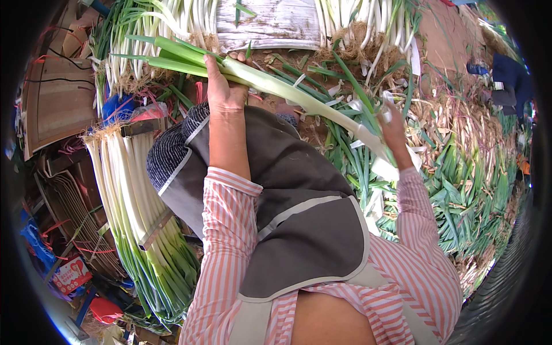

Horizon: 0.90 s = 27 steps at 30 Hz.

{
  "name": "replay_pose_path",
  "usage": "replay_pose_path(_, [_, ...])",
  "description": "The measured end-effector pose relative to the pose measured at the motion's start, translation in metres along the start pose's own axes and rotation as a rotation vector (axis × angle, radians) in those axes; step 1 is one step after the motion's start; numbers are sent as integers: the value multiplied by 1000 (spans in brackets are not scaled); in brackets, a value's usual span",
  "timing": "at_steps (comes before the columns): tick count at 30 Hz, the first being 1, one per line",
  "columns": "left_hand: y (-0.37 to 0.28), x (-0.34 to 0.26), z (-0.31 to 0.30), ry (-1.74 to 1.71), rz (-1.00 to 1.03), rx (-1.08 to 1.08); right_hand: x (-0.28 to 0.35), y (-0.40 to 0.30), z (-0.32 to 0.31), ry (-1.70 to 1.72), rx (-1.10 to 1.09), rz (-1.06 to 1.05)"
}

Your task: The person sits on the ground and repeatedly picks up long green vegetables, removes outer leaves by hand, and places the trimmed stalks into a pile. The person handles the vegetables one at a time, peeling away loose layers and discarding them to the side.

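Note:
My left hand (227, 82) is closed around a long green onion (297, 92) where the pale stalk meets its green leaves. The onion slants down to the right across my lap, its leaf end pointing left. Beside its lower end, my right hand (393, 131) is blurred and grips a loose outer leaf (360, 88), which runs alongside the stalk's end. The fingertips are not sharp. A dark grey apron (297, 168) covers my lap beneath the onion.
Green onions (129, 172) lie bundled in a metal frame at left. More bunches (198, 21) (366, 26) flank a white-topped surface (267, 26) ahead. Peeled leaves (465, 185) pile up at right. Wooden panels (60, 101) and flattened cardboard (82, 215) stand at left.

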<state>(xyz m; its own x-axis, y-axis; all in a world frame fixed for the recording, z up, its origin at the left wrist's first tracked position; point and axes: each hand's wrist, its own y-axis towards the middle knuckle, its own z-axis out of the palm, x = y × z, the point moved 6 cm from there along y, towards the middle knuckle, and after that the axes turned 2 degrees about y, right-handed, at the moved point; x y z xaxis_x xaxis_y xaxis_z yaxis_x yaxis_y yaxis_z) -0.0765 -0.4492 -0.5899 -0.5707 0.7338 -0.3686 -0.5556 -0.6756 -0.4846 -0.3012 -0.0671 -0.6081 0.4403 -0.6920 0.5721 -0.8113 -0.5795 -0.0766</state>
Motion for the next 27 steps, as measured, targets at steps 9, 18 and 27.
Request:
replay_pose_path(9, [-13, -15, 1, 415, 214, -171, 208, 38, 109, 257, 560, -375])
replay_pose_path(18, [-6, 8, -17, 614, 74, -133, 233, 23, 95, 109, 81, -504])
replay_pose_path(27, [-7, 14, -5, 427, 19, 18, 244, 29, 91, 390, 70, -621])
